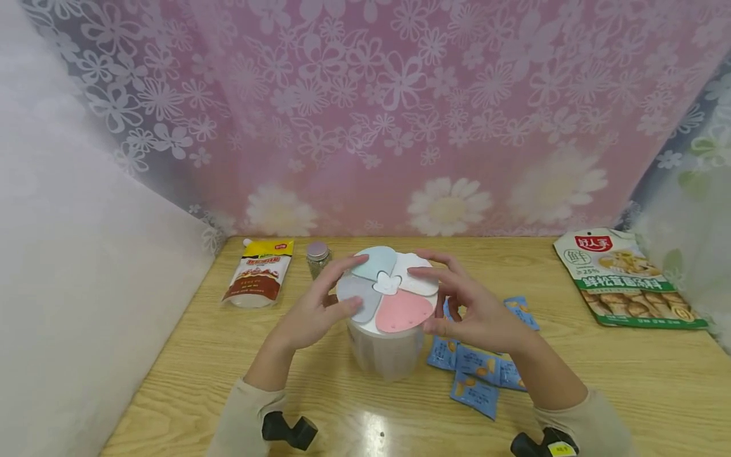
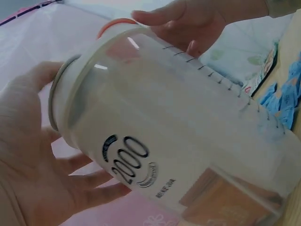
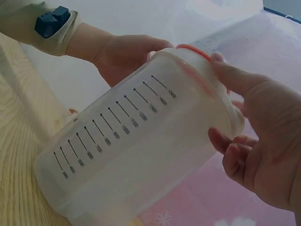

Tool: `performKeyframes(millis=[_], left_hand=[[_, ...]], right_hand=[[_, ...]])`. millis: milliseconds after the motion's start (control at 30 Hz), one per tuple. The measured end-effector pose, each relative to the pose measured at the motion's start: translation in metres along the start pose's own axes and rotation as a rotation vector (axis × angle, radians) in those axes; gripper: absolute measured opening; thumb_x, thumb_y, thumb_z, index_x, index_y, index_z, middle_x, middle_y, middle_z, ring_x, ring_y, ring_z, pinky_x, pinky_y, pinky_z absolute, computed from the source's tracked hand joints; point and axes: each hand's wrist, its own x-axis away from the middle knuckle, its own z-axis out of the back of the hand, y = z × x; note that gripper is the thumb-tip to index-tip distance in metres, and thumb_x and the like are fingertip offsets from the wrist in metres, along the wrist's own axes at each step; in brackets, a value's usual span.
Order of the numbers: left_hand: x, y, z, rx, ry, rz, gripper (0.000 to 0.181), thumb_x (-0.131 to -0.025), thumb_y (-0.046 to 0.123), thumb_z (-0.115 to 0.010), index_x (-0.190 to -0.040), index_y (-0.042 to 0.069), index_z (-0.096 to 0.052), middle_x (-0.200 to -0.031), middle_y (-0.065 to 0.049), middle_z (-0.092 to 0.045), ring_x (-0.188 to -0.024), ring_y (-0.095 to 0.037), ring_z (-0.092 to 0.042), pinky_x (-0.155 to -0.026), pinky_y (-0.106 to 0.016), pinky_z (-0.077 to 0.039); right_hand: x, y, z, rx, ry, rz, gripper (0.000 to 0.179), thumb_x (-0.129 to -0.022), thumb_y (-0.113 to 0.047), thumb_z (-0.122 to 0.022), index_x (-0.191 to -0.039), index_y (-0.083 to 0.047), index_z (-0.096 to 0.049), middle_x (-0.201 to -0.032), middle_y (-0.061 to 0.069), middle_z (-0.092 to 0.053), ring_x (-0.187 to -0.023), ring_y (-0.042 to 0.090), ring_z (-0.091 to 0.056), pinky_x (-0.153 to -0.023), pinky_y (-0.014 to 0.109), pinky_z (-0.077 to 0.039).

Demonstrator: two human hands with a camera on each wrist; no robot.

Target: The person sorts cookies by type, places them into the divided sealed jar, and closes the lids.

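Gripping the lid (image 1: 404, 311) from both sides, left hand (image 1: 311, 315) and right hand (image 1: 480, 312) have their fingers part-spread and curved round its edge. The lid sits on the jar (image 1: 386, 355), upright on the desk (image 1: 183, 381). Blue packets (image 1: 477, 363) lie right of the jar, a pouch (image 1: 259, 273) to its left, a bag (image 1: 631, 279) well right. Behind its left stands a bottle (image 1: 318, 256); beyond hangs a curtain (image 1: 365, 114).

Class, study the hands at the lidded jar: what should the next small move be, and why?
Probably ease the lid straight up: it sits on the jar, the left grip and right grip touch it from opposite sides, and blue packets lie outside.
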Motion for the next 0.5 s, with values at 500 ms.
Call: performKeyframes(millis=[500], left_hand=[[0.002,0.009,-0.014,-0.107,-0.023,0.031,0.078,-0.079,0.034,-0.086,-0.146,0.027,-0.046,-0.165,0.002,-0.017,-0.140,-0.026,-0.043,-0.102,-0.042,-0.051]], right_hand=[[0.001,-0.007,-0.002,0.197,0.132,-0.054,0.074,-0.072,-0.016,-0.090,-0.138,-0.023,-0.059,-0.139,0.005,-0.035,-0.066,0.012,-0.037,-0.057,0.026,-0.036]])
